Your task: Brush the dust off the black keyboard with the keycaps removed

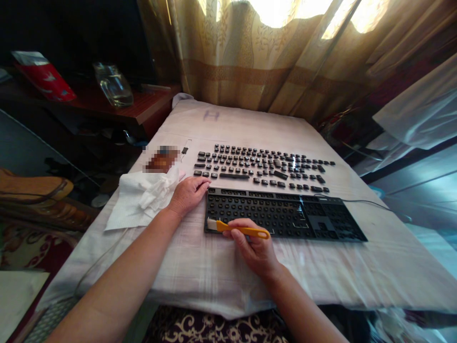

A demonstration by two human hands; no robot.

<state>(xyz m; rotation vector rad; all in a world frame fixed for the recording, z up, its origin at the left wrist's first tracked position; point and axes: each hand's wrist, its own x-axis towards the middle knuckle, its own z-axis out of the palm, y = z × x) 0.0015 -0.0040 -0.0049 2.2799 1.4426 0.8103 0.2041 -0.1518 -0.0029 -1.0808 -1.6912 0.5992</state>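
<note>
**Q:** Entry one. Nearest item?

**A:** My right hand (254,247), over the white tablecloth (250,281) at the near edge of the table. Fingers are closed around the orange handle of a small cleaning brush (238,228). The handle lies roughly level, with the pale bristle end pointing left.

**Q:** Brush position relative to the work?

**A:** The bristles touch the near-left corner of the black keyboard (285,216). The keyboard lies flat just beyond my right hand, long side across the table. Its keys are off and the bare switch sockets show.

**Q:** Left hand?

**A:** My left hand (188,193) rests palm down on the cloth. Its fingers are loose and hold nothing, and the fingertips are against the keyboard's far-left corner. A crumpled paper towel (139,200) lies just left of that wrist.

**Q:** Beyond the keyboard?

**A:** The removed keycaps (264,164) are laid out in rows on the cloth, parallel to the keyboard and apart from it. The keyboard cable (360,202) leaves the far-right corner and runs right.

**Q:** Background?

**A:** A beige patterned curtain (250,57), backlit, hangs behind the table. At far left, a dark red side table (143,107) carries a clear glass bottle (113,85).
</note>
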